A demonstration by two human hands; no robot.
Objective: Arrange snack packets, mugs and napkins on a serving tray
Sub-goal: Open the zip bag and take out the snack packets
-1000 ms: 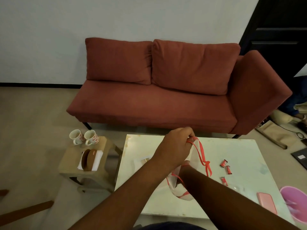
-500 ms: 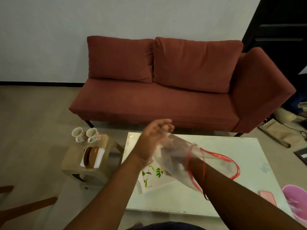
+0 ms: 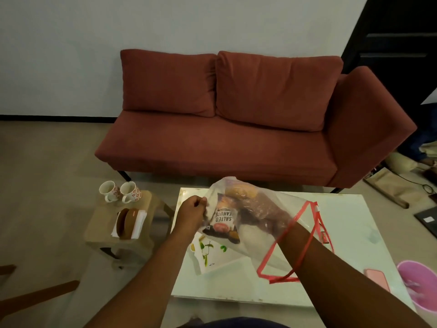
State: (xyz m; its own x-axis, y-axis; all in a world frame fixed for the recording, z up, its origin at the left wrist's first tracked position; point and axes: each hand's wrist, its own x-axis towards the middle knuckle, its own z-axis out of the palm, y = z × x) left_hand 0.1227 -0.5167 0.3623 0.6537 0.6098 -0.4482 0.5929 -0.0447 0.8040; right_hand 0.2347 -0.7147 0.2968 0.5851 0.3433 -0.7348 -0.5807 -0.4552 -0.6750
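My left hand [image 3: 192, 210] pinches the closed end of a clear plastic bag [image 3: 279, 242] with red trim, held above the white table [image 3: 350, 233]. My right hand [image 3: 260, 209] is deep inside the bag, blurred by the plastic, its fingers next to a salted peanuts packet [image 3: 223, 221] and an orange packet [image 3: 238, 191]. How its fingers lie is unclear. A white tray [image 3: 212, 260] with a leaf print lies on the table under the bag. Two flowered mugs [image 3: 119, 191] and a holder with white napkins [image 3: 128, 222] stand on a small stool [image 3: 99, 235] to the left.
A red sofa [image 3: 224, 143] stands behind the table. A pink phone [image 3: 376, 279] lies at the table's right front corner, beside a pink bin [image 3: 418, 287] on the floor. Clutter and cables lie on the floor at the far right.
The bag was lifted and turned sideways. My left hand moved from the red handles to the bag's closed end, and my right hand pushed deeper, so the packets now show.
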